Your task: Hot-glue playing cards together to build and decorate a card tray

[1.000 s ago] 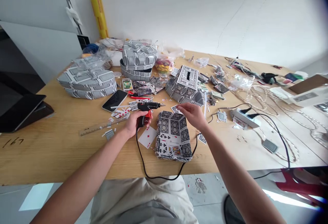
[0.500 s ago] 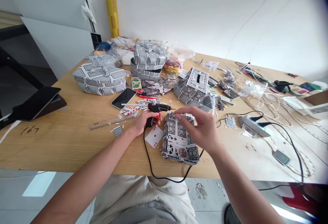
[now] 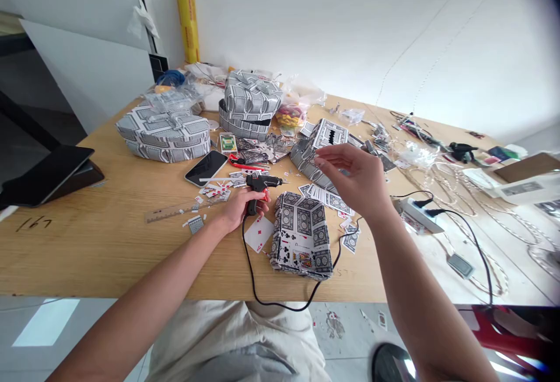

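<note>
My left hand (image 3: 245, 208) is closed round the handle of a black glue gun (image 3: 258, 184) with an orange-red trigger; its nozzle points right and a white glue stick juts out behind. My right hand (image 3: 356, 175) is raised above the table, thumb and index finger brought together; whatever is between them, if anything, is too small to make out. Below and between my hands stands an open box (image 3: 301, 233) built from playing cards, its inside lined with cards. A loose ace-side card (image 3: 259, 233) lies left of it, and a fan of cards (image 3: 326, 195) lies behind it.
Farther back stand a card-covered tissue box (image 3: 306, 154), an oval card box (image 3: 164, 134) and a stacked card box (image 3: 251, 102). A phone (image 3: 206, 168), a red cutter (image 3: 245, 163) and a ruler (image 3: 170, 213) lie left. A power strip (image 3: 420, 216) and rope (image 3: 481, 242) lie right.
My right hand has lifted up and right, away from the box's far rim, uncovering the fan of cards. My left hand keeps the glue gun, and the view has shifted slightly.
</note>
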`<move>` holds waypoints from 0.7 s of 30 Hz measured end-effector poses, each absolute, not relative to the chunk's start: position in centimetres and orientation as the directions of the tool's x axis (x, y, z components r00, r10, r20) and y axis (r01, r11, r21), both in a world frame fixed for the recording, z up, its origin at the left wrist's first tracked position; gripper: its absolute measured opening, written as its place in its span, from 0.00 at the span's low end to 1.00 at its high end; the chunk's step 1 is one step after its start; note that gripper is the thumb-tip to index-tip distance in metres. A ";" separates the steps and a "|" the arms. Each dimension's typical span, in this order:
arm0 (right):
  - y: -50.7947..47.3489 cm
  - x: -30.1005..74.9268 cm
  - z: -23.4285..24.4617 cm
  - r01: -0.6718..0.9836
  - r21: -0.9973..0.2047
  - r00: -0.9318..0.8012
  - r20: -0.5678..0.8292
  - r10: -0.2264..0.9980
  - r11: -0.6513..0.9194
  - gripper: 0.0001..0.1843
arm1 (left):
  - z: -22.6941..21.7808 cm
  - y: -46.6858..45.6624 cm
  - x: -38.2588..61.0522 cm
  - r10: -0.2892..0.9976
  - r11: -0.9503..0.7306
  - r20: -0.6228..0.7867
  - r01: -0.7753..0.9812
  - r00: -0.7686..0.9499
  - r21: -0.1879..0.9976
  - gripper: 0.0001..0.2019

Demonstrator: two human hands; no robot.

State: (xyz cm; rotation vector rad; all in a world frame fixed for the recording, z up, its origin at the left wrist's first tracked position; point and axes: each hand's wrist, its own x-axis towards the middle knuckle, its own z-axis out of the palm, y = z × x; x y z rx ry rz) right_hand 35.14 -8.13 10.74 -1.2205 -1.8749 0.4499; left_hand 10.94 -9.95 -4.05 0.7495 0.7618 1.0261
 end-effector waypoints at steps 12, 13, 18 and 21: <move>-5.3 46.0 -0.3 0.998 0.063 0.030 -0.191 0.981 -0.018 0.19 | -4.0 -10.1 11.0 0.922 0.344 -0.196 -0.475 0.333 0.810 0.16; -5.6 46.2 -0.7 0.997 0.066 0.042 -0.172 0.984 -0.031 0.20 | -3.9 -10.2 11.0 0.920 0.348 -0.198 -0.470 0.339 0.811 0.16; -6.6 47.1 -1.7 0.998 0.022 0.063 -0.104 0.993 -0.061 0.22 | -3.8 -10.2 10.9 0.918 0.353 -0.208 -0.458 0.337 0.816 0.15; -7.1 47.7 -1.8 0.999 -0.018 0.044 -0.090 0.995 -0.045 0.20 | -3.7 -10.2 10.8 0.918 0.355 -0.210 -0.457 0.337 0.816 0.15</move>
